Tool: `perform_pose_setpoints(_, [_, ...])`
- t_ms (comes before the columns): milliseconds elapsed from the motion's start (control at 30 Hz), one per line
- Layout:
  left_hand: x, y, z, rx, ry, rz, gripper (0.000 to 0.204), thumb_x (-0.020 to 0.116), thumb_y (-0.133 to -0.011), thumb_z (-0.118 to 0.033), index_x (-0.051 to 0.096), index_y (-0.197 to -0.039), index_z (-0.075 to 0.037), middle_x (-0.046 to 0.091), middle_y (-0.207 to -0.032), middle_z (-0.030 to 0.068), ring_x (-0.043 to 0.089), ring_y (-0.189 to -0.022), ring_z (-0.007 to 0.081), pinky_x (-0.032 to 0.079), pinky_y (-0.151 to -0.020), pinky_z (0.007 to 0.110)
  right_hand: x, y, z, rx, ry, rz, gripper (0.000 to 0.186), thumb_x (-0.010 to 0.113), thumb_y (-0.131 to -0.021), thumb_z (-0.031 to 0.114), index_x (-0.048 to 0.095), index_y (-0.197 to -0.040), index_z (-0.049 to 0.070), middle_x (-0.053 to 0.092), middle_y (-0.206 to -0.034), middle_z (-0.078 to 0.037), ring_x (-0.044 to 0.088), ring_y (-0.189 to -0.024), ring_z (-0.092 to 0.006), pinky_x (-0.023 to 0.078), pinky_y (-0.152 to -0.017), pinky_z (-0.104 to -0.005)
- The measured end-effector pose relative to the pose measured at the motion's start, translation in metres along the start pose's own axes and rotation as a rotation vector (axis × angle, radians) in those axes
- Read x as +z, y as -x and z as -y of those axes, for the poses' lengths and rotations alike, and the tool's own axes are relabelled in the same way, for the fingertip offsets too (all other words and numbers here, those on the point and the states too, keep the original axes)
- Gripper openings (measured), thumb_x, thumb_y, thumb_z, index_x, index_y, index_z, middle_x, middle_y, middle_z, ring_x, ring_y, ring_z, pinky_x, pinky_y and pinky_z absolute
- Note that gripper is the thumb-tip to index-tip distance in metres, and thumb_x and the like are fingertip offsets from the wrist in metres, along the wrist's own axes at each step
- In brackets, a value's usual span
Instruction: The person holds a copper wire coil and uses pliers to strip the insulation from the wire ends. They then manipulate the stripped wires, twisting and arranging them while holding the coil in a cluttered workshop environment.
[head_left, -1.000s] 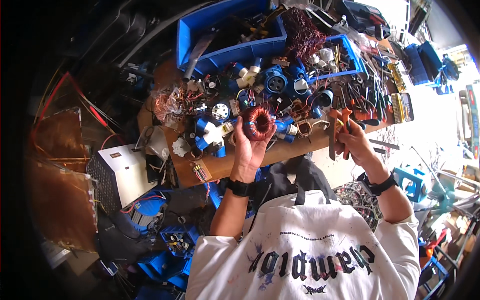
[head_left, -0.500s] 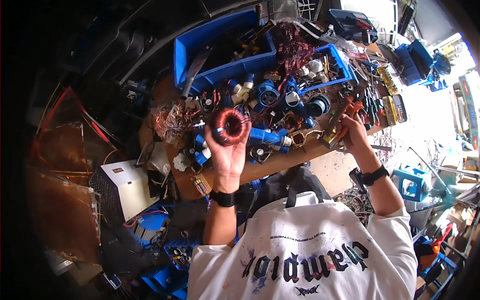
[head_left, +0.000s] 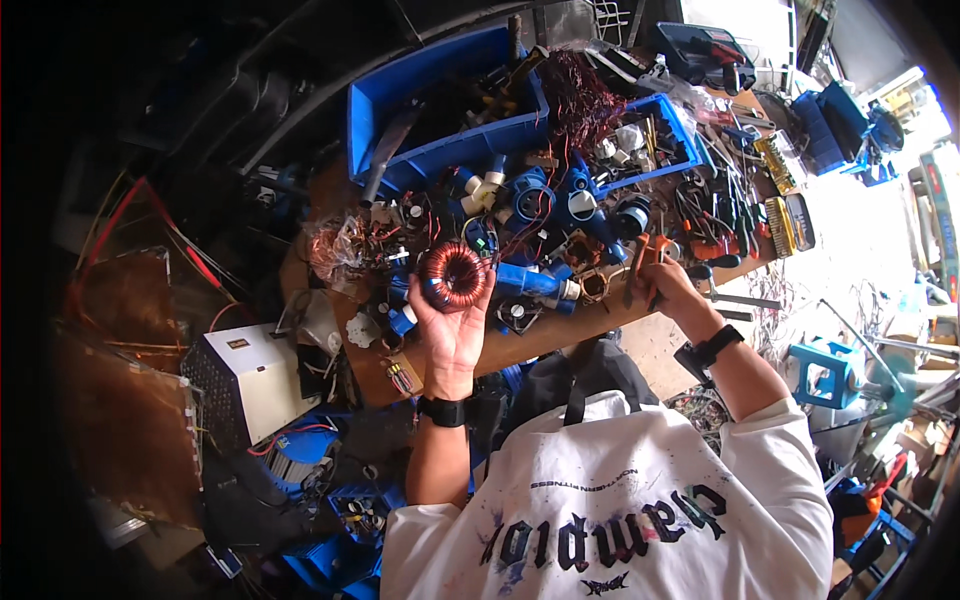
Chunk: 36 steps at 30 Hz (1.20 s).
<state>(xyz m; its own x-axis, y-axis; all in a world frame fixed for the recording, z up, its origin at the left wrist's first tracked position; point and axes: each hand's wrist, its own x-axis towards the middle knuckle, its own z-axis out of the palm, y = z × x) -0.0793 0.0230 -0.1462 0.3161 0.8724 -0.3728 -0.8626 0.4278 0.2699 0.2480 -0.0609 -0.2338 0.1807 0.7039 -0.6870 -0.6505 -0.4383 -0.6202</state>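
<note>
My left hand [head_left: 445, 335] holds a copper-wound toroidal coil [head_left: 456, 276] face up in its palm, fingers curved round its sides, above the bench's near part. Off to the right, my right hand [head_left: 667, 292] grips an orange-handled hand tool [head_left: 662, 246], pliers-like, held apart from the coil; its jaws are hard to make out. Just right of the coil lie blue cylindrical connectors [head_left: 535, 285]. Behind it are white-and-blue plug fittings [head_left: 480, 195] and loose wires.
The cluttered wooden bench [head_left: 530, 345] carries a large blue bin [head_left: 400, 165], a smaller blue tray [head_left: 690, 140], a tangled dark-red wire bundle [head_left: 585, 95] and many screwdrivers [head_left: 740, 215]. A white metal case [head_left: 250, 375] stands at left, a light-blue stool-like object [head_left: 825, 370] at right.
The coil in my left hand has shifted leftward and slightly down in view. My right hand with the tool has also come left and lower, and the tool is angled differently.
</note>
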Motion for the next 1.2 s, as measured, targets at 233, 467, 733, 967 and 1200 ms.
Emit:
perform_pose_setpoints(233, [-0.041,-0.041,0.053,-0.030,-0.127,-0.096,0.053,0.051,-0.093,-0.054,0.054,-0.125,-0.012,0.060,-0.119,0.0073,0.056,-0.109,0.0232,0.048,-0.093,0.041,0.011,0.022,-0.015,0.091,0.253,-0.012,0.045,0.047,-0.085,-0.004,0.052,-0.127,0.010,0.056,-0.074,-0.003,0.057,-0.055,-0.0131,0.058,-0.052,-0.0357])
perform_pose_setpoints(467, [-0.087,-0.086,0.128,-0.042,-0.207,-0.206,0.060,0.054,-0.090,-0.057,0.051,-0.129,-0.010,0.057,-0.123,0.0068,0.054,-0.110,0.0213,0.045,-0.096,0.038,0.003,0.020,-0.046,0.133,0.227,-0.051,0.029,0.048,-0.085,-0.002,0.055,-0.112,0.006,0.054,-0.070,-0.001,0.059,-0.054,-0.0121,0.058,-0.052,-0.0324])
perform_pose_setpoints(733, [-0.116,-0.112,0.169,-0.038,-0.495,-0.211,0.049,0.059,-0.093,-0.043,0.053,-0.120,-0.002,0.060,-0.115,0.0078,0.057,-0.105,0.0186,0.047,-0.095,0.036,-0.018,-0.005,-0.078,0.149,0.216,-0.055,0.033,0.047,-0.079,-0.004,0.055,-0.110,0.003,0.054,-0.066,-0.002,0.058,-0.052,-0.0116,0.051,-0.046,-0.0272])
perform_pose_setpoints(967, [-0.121,-0.136,0.181,-0.005,-0.833,-0.239,0.051,0.060,-0.093,-0.043,0.056,-0.117,0.001,0.062,-0.109,0.0087,0.059,-0.099,0.0178,0.047,-0.094,0.035,-0.020,-0.027,-0.084,0.241,0.106,-0.006,0.023,0.047,-0.077,-0.004,0.052,-0.098,0.002,0.051,-0.062,-0.005,0.050,-0.050,-0.0126,0.043,-0.045,-0.0264])
perform_pose_setpoints(1200, [-0.122,-0.139,0.193,0.026,-0.913,-0.109,0.042,0.061,-0.094,-0.034,0.052,-0.123,-0.003,0.059,-0.116,0.0079,0.057,-0.104,0.0174,0.045,-0.095,0.036,-0.024,-0.035,-0.100,0.267,0.129,-0.027,0.025,0.049,-0.078,-0.001,0.053,-0.102,0.002,0.055,-0.065,-0.004,0.055,-0.051,-0.0116,0.045,-0.044,-0.0257])
